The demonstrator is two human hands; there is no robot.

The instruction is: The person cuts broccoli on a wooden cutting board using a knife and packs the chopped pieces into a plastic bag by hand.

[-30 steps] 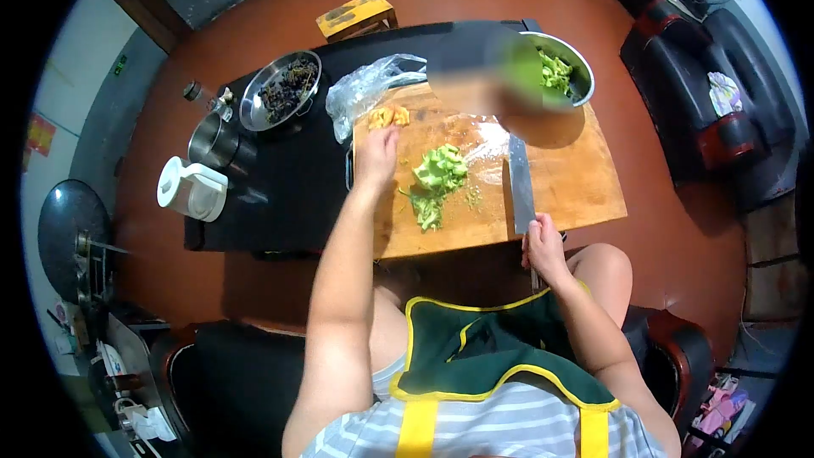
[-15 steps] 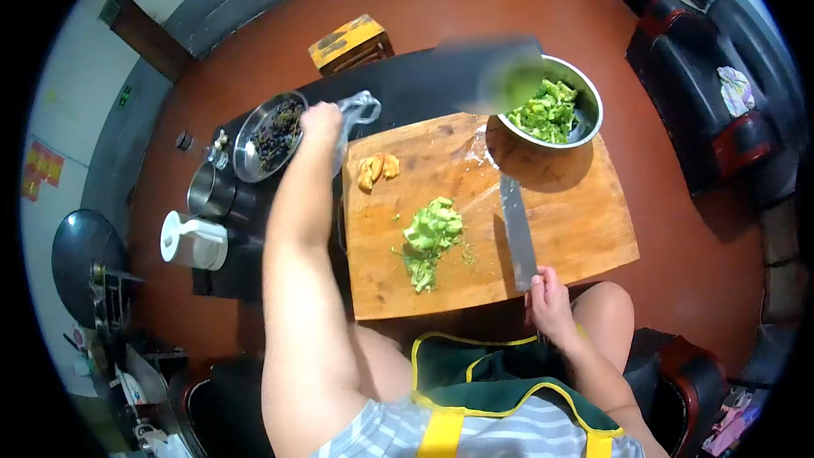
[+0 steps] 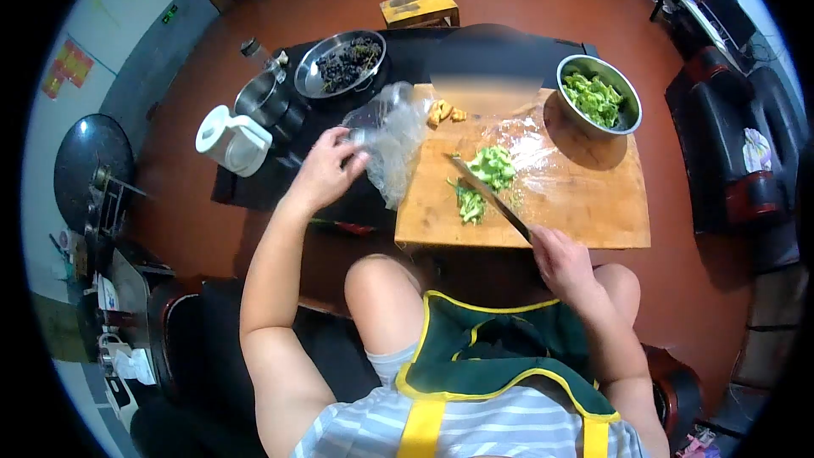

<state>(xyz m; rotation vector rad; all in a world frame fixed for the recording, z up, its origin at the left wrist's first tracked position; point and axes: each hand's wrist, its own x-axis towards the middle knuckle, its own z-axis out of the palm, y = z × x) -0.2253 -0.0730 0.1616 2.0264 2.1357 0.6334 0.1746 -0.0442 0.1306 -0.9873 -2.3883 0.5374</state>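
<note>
My right hand (image 3: 562,261) grips the handle of a kitchen knife (image 3: 496,201). Its blade lies slantwise over a pile of chopped green vegetable (image 3: 492,166) on the wooden cutting board (image 3: 593,212). At the board's left side is a crumpled clear plastic bag (image 3: 395,140), partly over its edge. My left hand (image 3: 331,170) is right beside this bag, thumb and fingers apart; whether the fingertips touch the plastic I cannot tell. Some orange-yellow pieces (image 3: 444,112) sit near the board's far left corner.
A metal bowl (image 3: 632,110) of cut greens stands at the board's far right corner. On the black table (image 3: 407,47) are a metal dish (image 3: 307,76) with dark grape-like fruit, a metal pot (image 3: 254,97) and a white-lidded jug (image 3: 246,148). Beyond stands a yellow stool (image 3: 420,7).
My left hand has come back from beside the dish towards me, and the plastic bag now lies spread nearer. My right hand has swung the knife left over the chopped greens. The view has shifted.
</note>
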